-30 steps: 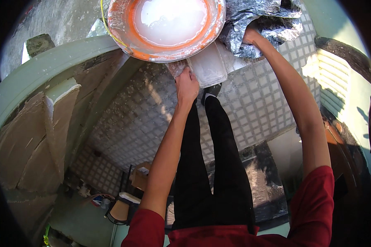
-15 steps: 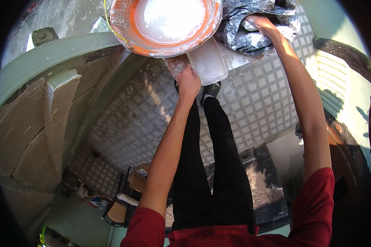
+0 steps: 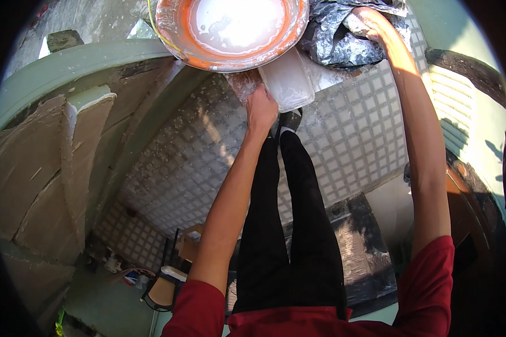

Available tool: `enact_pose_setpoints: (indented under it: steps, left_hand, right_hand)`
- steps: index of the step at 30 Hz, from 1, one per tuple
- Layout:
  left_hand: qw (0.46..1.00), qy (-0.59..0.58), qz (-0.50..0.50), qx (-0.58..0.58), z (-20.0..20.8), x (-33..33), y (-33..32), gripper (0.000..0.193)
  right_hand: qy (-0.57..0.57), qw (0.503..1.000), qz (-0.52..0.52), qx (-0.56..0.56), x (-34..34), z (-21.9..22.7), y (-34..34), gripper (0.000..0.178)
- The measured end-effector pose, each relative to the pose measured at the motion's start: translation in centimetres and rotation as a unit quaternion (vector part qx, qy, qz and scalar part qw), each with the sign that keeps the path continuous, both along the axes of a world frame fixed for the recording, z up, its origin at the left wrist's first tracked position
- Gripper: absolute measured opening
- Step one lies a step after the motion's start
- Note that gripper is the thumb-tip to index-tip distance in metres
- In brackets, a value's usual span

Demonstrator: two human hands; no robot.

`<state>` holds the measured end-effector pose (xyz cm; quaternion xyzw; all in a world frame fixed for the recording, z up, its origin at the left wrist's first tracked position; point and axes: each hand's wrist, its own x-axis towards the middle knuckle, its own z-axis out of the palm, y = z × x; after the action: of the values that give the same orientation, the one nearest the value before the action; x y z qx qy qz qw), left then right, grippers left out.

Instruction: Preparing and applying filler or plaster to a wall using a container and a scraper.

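My left hand is closed at the left edge of a pale, translucent rectangular plastic tub, which is smeared with white. The tub sits just below an orange basin holding white liquid, its rim crusted with white splashes. At the mouth of a crumpled silver-and-black plastic bag is my right hand, fingers curled and coated white. What those fingers hold, if anything, I cannot make out.
Left of me a curved green ledge runs beside broken brown boards. Grey square-patterned tiles cover the floor under my feet. A dark wooden bar juts in at the right. Behind me stands a small chair-like item.
My right hand has drawn up and out of the bag's opening, so its whitened fingers now show. The left hand stays at the tub; the whole view has shifted slightly.
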<state>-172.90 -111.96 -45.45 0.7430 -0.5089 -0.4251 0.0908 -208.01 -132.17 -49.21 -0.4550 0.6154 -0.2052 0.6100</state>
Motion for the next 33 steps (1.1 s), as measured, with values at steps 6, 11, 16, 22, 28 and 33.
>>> enact_pose_setpoints:
  steps: [6, 11, 16, 22, 28, 33]
  left_hand:
    - [0.999, 0.039, -0.018, 0.01, 0.3, -1.7, -0.4, 0.019]
    - [1.0, 0.018, -0.024, 0.003, 0.3, -1.4, -0.4, 0.019]
    - [1.0, 0.007, -0.018, 0.017, 0.7, -1.3, -0.5, 0.019]
    - [0.999, 0.034, -0.01, 0.009, 0.9, -0.6, -0.3, 0.021]
    - [0.999, 0.049, 0.013, -0.001, 0.3, -0.1, 0.3, 0.02]
    - [0.996, 0.078, 0.048, -0.007, -0.2, -0.6, 1.0, 0.017]
  right_hand:
    - [0.123, 0.99, 0.056, 0.047, -4.7, 4.5, -0.3, 0.023]
    - [0.141, 0.988, 0.039, -0.046, -0.8, 8.4, 3.0, 0.022]
    - [-0.02, 0.998, -0.064, 0.001, 4.4, 13.6, 6.4, 0.032]
    - [0.079, 0.991, -0.089, 0.055, 10.3, 11.8, 11.2, 0.041]
    - [0.029, 0.997, -0.035, 0.068, 16.9, 8.2, 14.9, 0.029]
    - [0.2, 0.978, -0.016, 0.061, 19.3, 4.6, 16.4, 0.043]
